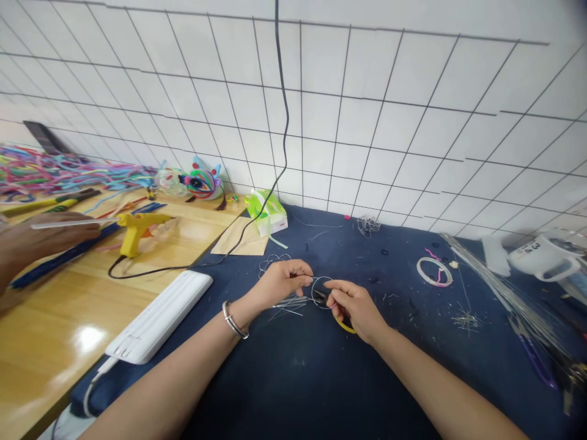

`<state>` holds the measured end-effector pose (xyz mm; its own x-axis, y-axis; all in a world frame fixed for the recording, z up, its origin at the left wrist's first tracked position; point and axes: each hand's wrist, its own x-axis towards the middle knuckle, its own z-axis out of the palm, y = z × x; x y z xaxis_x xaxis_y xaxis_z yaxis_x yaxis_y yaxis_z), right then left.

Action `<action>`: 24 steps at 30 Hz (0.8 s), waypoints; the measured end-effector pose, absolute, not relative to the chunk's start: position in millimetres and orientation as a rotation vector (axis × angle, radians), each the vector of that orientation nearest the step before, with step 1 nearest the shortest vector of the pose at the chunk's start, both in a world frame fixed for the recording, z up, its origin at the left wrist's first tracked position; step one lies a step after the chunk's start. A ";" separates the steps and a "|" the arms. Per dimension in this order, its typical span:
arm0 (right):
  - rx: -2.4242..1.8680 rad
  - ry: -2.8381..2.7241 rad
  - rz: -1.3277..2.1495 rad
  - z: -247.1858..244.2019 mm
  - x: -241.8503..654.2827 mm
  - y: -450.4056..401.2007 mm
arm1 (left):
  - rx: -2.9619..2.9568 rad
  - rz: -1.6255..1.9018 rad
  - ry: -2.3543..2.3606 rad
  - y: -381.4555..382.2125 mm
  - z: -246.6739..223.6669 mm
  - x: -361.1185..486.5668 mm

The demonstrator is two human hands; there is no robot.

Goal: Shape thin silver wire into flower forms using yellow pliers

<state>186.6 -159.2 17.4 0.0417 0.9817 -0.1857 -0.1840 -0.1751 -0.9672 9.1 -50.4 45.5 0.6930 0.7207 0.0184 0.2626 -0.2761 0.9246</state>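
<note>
My left hand, a bracelet on its wrist, pinches a thin wire ring between thumb and fingertips. The opposite side of that ring is at the closed fingertips of my right hand. A tool with a yellow handle shows under my right palm, its dark jaws near the ring; whether it is gripped or lies on the cloth I cannot tell. Short straight wires lie beneath my left hand. Behind that hand rests a loose wire coil.
On the left are a white power strip, a yellow glue gun and another person's hand. A tissue pack stands ahead. To the right lie a white coil, long wires, purple-handled pliers and a white mug.
</note>
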 end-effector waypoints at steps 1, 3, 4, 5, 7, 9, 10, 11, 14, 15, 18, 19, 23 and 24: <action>-1.222 -0.918 1.377 17.0 186.6 -159.2 | 1.840 0.537 0.770 -48.5 45.1 8.0; -1.210 -0.886 1.372 16.1 186.9 -159.2 | 1.847 0.494 0.757 -45.1 45.9 4.8; -1.207 -0.879 1.369 15.5 187.1 -159.1 | 1.864 0.457 0.752 -43.6 47.0 2.7; -1.204 -0.877 1.366 14.7 187.3 -159.1 | 1.892 0.415 0.749 -42.2 48.4 0.4; -1.204 -0.884 1.355 12.7 187.3 -158.8 | 1.981 0.344 0.758 -40.0 51.5 -4.6; -1.208 -0.897 1.333 10.8 186.7 -158.5 | 2.096 0.306 0.793 -38.3 54.0 -9.2; -1.210 -0.904 1.317 10.0 186.1 -158.5 | 2.146 0.300 0.823 -37.5 54.8 -11.1; -1.211 -0.913 1.303 9.4 185.4 -158.6 | 2.182 0.305 0.858 -36.7 55.3 -12.7; -1.216 -0.938 1.271 8.7 182.8 -159.2 | 2.158 0.379 0.888 -33.8 55.3 -15.4; -1.220 -0.947 1.264 8.6 181.9 -159.6 | 2.115 0.413 0.870 -32.6 54.9 -15.7; -1.229 -0.974 1.239 8.0 179.5 -160.7 | 1.941 0.490 0.810 -29.2 52.1 -14.5; -1.229 -0.980 1.227 7.6 178.8 -161.1 | 1.877 0.508 0.802 -28.5 50.5 -13.4; -1.225 -0.996 1.164 5.9 176.7 -163.0 | 1.647 0.632 0.780 -31.2 42.2 -5.6; -1.226 -1.002 1.155 5.5 176.3 -163.4 | 1.590 0.672 0.756 -33.3 40.0 -2.9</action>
<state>176.3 -163.4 5.5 0.1604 0.9864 -0.0350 -0.1040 -0.0184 -0.9944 -2.9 -33.3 40.0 0.6230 0.7821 0.0124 0.1035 -0.0982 0.9898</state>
